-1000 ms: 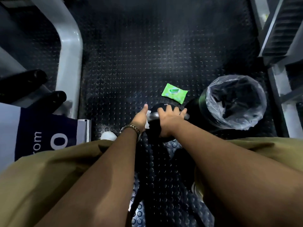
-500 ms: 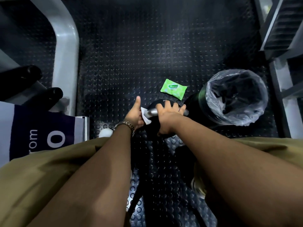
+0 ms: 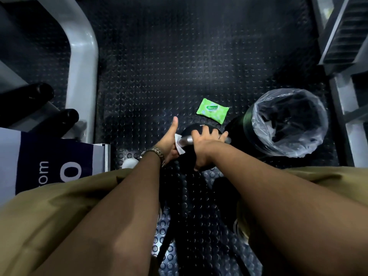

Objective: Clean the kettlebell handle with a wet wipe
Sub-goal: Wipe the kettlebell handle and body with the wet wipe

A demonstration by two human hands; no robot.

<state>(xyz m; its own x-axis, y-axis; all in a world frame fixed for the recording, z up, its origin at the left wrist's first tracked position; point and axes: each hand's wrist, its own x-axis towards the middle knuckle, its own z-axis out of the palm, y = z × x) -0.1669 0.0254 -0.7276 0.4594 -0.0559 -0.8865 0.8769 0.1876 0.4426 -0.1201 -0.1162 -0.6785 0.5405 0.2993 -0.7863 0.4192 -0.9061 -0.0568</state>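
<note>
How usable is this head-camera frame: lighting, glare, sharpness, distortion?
Head view: dim overall, the black kettlebell barely separates from the floor; glare on the bin liner and the kettlebell handle; wipe pack label readable, near forearms soft; wide-angle bending at the edges.

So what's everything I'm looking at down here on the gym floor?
kettlebell: one, black, on the floor at centre
kettlebell handle: one, silver, under both hands
wet wipe: one, white, at the handle's left end
wipe packet: one, green, just beyond the kettlebell
bin: one, black with clear liner, right of kettlebell
floor mat: one, black studded, underneath
machine frame: one, grey, left
sign: one, navy and white, left
left hand: holds wet wipe, thumb up
right hand: fingers curled over kettlebell handle
</note>
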